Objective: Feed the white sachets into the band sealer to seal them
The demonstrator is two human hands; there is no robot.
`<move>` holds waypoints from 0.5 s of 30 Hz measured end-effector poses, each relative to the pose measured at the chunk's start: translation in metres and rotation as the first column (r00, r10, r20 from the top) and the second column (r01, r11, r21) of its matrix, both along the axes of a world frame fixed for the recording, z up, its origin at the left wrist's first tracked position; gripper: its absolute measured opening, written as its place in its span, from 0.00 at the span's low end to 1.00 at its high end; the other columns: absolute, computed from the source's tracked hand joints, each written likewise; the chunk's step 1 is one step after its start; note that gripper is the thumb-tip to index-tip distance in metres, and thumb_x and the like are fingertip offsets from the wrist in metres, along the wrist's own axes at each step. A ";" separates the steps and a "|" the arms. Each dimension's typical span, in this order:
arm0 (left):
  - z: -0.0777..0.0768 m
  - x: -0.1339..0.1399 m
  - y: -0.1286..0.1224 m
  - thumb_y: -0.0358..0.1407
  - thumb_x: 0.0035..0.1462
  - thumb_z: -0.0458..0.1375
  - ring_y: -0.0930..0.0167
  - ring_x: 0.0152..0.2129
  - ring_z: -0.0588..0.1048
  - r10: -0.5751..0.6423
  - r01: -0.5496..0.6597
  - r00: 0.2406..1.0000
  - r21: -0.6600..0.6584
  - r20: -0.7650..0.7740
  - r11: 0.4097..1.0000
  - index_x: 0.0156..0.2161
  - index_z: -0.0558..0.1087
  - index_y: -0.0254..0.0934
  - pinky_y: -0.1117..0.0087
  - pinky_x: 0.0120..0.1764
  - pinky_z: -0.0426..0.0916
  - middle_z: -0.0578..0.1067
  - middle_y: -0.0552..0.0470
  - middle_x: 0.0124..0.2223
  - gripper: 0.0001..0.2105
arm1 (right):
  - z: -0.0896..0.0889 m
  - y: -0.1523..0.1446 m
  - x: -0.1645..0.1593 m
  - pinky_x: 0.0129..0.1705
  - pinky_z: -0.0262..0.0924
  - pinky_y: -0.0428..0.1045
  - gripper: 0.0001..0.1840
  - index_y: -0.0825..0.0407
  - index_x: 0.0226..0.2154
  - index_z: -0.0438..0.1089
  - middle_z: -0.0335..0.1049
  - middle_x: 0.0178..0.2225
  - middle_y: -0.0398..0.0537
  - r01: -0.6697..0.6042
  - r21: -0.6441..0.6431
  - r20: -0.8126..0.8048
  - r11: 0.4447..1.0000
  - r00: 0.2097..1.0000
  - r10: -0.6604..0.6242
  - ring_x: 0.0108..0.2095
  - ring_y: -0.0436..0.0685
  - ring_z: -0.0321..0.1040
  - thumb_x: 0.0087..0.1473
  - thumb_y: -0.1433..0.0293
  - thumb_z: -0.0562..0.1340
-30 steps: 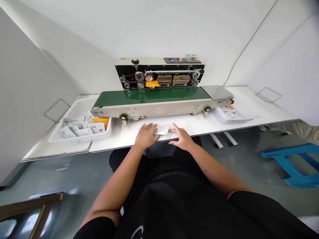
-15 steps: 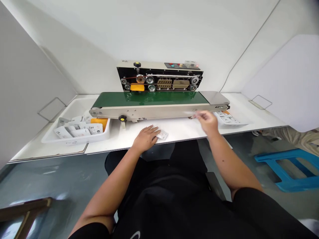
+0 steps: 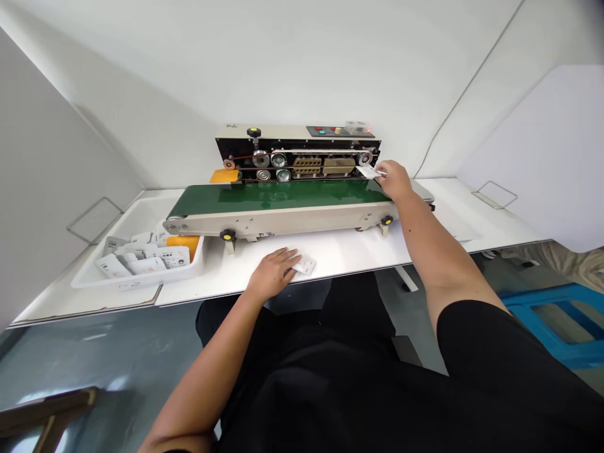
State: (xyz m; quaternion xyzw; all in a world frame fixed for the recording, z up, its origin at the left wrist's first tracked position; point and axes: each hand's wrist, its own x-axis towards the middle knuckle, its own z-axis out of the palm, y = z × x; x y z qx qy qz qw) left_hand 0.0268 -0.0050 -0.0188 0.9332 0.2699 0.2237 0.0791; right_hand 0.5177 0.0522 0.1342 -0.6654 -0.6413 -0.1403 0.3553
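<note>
Our right hand [image 3: 394, 180] pinches a white packet [image 3: 369, 172] above the belt [image 3: 278, 198], near its right end; our left hand [image 3: 274, 274] lies flat on packets [image 3: 306, 265] before it, probably waiting. Those in the bin [image 3: 165, 275] left of it seem done.

A blue stool [image 3: 547, 294] stands on glossy grey floor [image 3: 127, 352] beneath white walls [image 3: 302, 63].
</note>
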 end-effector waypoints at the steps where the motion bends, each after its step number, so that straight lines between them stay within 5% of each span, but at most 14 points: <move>1: 0.000 -0.001 0.000 0.35 0.69 0.56 0.56 0.67 0.70 -0.005 0.005 1.000 -0.005 0.025 1.000 0.65 0.75 0.43 0.46 0.67 0.66 0.73 0.49 0.69 0.21 | -0.003 -0.007 -0.011 0.60 0.67 0.63 0.16 0.50 0.45 0.74 0.72 0.53 0.58 0.007 0.048 0.004 0.999 1.000 -0.007 0.55 0.67 0.70 0.53 0.75 0.63; 4: -0.003 -0.004 0.000 0.33 0.72 0.52 0.57 0.64 0.74 0.042 -0.040 0.990 -0.017 0.132 0.999 0.63 0.76 0.45 0.43 0.67 0.65 0.77 0.49 0.64 0.19 | -0.023 -0.043 -0.069 0.68 0.59 0.67 0.21 0.51 0.54 0.74 0.66 0.61 0.61 -0.019 0.208 0.001 0.978 1.000 0.019 0.64 0.70 0.63 0.58 0.70 0.63; 6: -0.005 -0.007 -0.001 0.34 0.74 0.51 0.58 0.61 0.77 0.082 -0.080 0.975 -0.018 0.205 0.997 0.63 0.76 0.46 0.41 0.67 0.63 0.80 0.49 0.61 0.19 | -0.047 -0.074 -0.125 0.69 0.57 0.68 0.17 0.48 0.52 0.77 0.73 0.57 0.58 -0.191 0.174 0.002 0.966 0.981 0.194 0.63 0.70 0.65 0.61 0.66 0.63; 7: -0.006 -0.008 -0.002 0.34 0.75 0.50 0.59 0.59 0.79 0.086 -0.084 0.969 -0.016 0.233 0.996 0.63 0.76 0.46 0.42 0.67 0.63 0.81 0.49 0.60 0.19 | -0.061 -0.089 -0.154 0.68 0.60 0.67 0.15 0.45 0.50 0.79 0.76 0.53 0.55 -0.362 0.070 0.015 0.930 0.932 0.362 0.60 0.70 0.69 0.61 0.64 0.64; 9: -0.007 -0.011 -0.003 0.34 0.75 0.50 0.62 0.55 0.82 0.068 -0.068 0.961 -0.008 0.268 0.998 0.62 0.76 0.46 0.45 0.67 0.63 0.82 0.49 0.59 0.18 | -0.089 -0.112 -0.208 0.67 0.63 0.65 0.15 0.40 0.49 0.80 0.79 0.53 0.47 -0.632 -0.163 -0.043 0.757 0.772 0.635 0.58 0.68 0.71 0.60 0.60 0.67; 11: -0.006 -0.012 -0.004 0.36 0.76 0.50 0.63 0.51 0.83 0.068 -0.070 0.955 -0.003 0.289 0.998 0.61 0.77 0.47 0.47 0.66 0.64 0.83 0.49 0.56 0.17 | -0.109 -0.122 -0.244 0.61 0.68 0.62 0.12 0.37 0.46 0.81 0.81 0.50 0.43 -0.687 -0.208 -0.195 0.696 0.726 0.659 0.52 0.66 0.75 0.62 0.59 0.65; 15: 0.001 -0.012 -0.005 0.43 0.74 0.54 0.60 0.50 0.83 0.167 -0.166 0.935 -0.032 0.313 0.986 0.58 0.78 0.43 0.48 0.62 0.69 0.84 0.46 0.54 0.16 | -0.110 -0.108 -0.241 0.45 0.74 0.60 0.14 0.43 0.40 0.80 0.82 0.38 0.47 -0.546 -0.074 -0.388 0.835 0.787 0.480 0.38 0.62 0.78 0.65 0.57 0.60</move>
